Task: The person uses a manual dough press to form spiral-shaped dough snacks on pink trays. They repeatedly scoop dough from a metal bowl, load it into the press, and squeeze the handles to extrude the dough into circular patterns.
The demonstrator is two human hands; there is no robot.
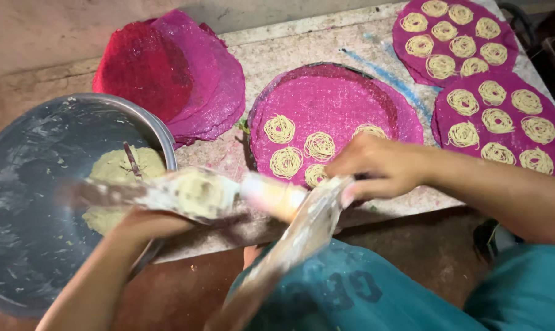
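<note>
My left hand grips one long handle of a dough-smeared noodle press, blurred from motion. My right hand holds the press's other handle, which slants down toward my lap. The press hovers over the near edge of a round pink mesh mat that carries several coiled noodle spirals. A big metal bowl at the left holds a lump of pale yellow dough with a spoon stuck in it.
A stack of bare pink and red mesh mats lies at the back. Two more mats covered with noodle spirals sit at the right on the worn stone slab. My teal-clothed knees are below.
</note>
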